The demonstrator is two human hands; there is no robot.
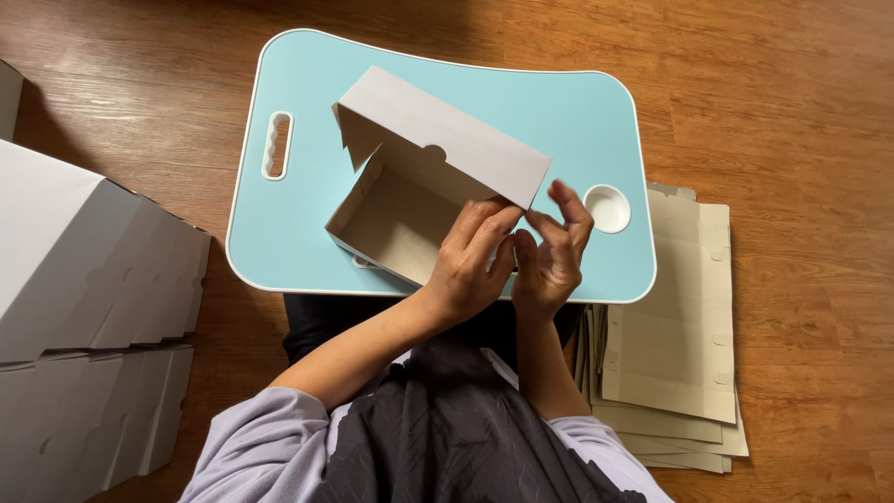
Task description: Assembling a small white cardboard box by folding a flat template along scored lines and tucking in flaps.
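Observation:
A grey-white cardboard box (410,177) with its lid raised rests on a light blue lap tray (568,121). My left hand (470,261) lies on the box's near right corner, fingers pressing the cardboard wall. My right hand (551,251) is right beside it, fingertips pinching the lid's corner flap. Both hands work at the same corner. The box's inside is bare brown cardboard.
Flat unfolded cardboard blanks (680,345) are stacked on the wooden floor at the right. Folded white boxes (84,279) are piled at the left. The tray has a handle slot (277,144) and a round cup recess (607,207).

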